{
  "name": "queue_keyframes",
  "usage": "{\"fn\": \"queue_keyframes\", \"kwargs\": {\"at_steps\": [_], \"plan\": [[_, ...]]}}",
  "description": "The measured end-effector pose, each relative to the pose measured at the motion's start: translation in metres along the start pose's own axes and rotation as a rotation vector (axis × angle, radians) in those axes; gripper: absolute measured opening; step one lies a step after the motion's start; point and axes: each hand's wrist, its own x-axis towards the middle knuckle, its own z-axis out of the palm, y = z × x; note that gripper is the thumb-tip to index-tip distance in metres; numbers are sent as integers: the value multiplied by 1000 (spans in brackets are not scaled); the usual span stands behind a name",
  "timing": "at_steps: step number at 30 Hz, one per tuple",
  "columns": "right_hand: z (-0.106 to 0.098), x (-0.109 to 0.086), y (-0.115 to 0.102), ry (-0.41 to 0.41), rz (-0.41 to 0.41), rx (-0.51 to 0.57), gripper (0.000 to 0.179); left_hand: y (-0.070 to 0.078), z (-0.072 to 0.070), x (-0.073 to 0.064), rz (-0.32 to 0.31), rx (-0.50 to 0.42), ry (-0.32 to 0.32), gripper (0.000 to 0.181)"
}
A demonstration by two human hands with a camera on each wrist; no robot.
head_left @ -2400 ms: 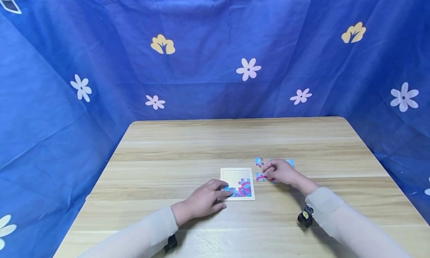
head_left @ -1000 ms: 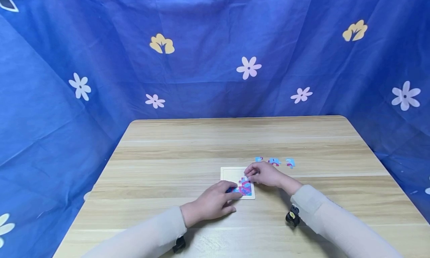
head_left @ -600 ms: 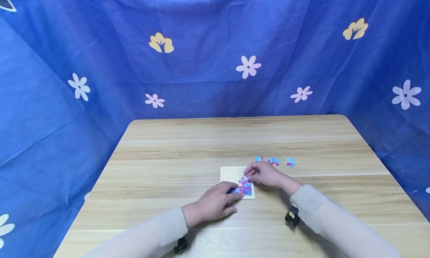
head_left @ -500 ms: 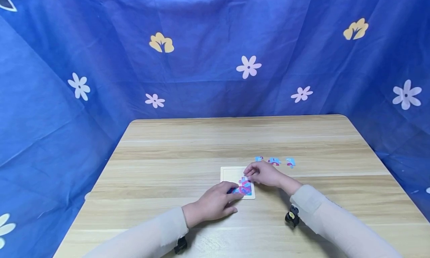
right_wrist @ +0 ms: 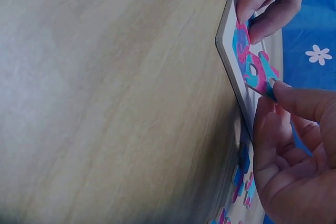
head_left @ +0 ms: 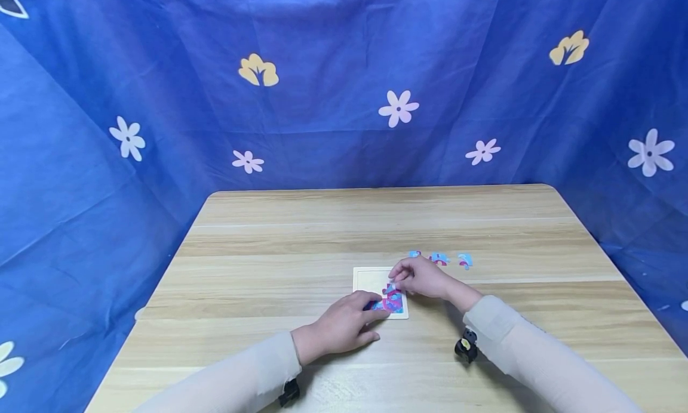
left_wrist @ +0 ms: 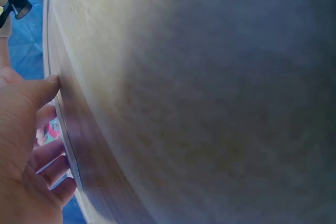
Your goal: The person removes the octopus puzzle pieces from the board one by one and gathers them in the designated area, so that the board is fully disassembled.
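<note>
A shallow cream puzzle tray [head_left: 371, 278] lies on the table. Pink, blue and purple jigsaw pieces [head_left: 395, 306] fill part of its near side, some covered by fingers. My left hand [head_left: 341, 324] rests over the tray's near left part, its fingers extended onto the pieces. Thumb and finger of my right hand [head_left: 424, 277] pinch a pink and teal jigsaw piece [right_wrist: 257, 80] at the tray's right side. In the right wrist view that piece is tilted, one edge against the fitted ones. Only the left hand's outspread fingers [left_wrist: 50, 153] and the tray's edge show clearly in the left wrist view.
Beyond the right hand lie loose jigsaw pieces: one partly hidden [head_left: 414, 253], one in the middle [head_left: 439, 258] and one at the right [head_left: 464, 259]. A wood-grain table [head_left: 301, 234] spreads around the tray, with a blue flowered cloth [head_left: 322, 114] behind it.
My right hand has come left from the loose pieces to the tray with a jigsaw piece. The left hand has slid slightly right. In the last half second the pinched piece has tilted a little.
</note>
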Motion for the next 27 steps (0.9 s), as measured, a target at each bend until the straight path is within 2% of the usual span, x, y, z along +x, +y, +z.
{"fn": "queue_keyframes", "kwargs": {"at_steps": [11, 18, 27], "plan": [[-2, -4, -1, -8, -42, -46, 8, 1, 2, -1, -2, 0, 1, 45], [-8, -3, 3, 13, 22, -13, 10, 2, 3, -1, -7, 11, -5, 46], [-26, -12, 10, 50, 76, 3, 12, 4, 2, -2, -8, 16, -8, 46]]}}
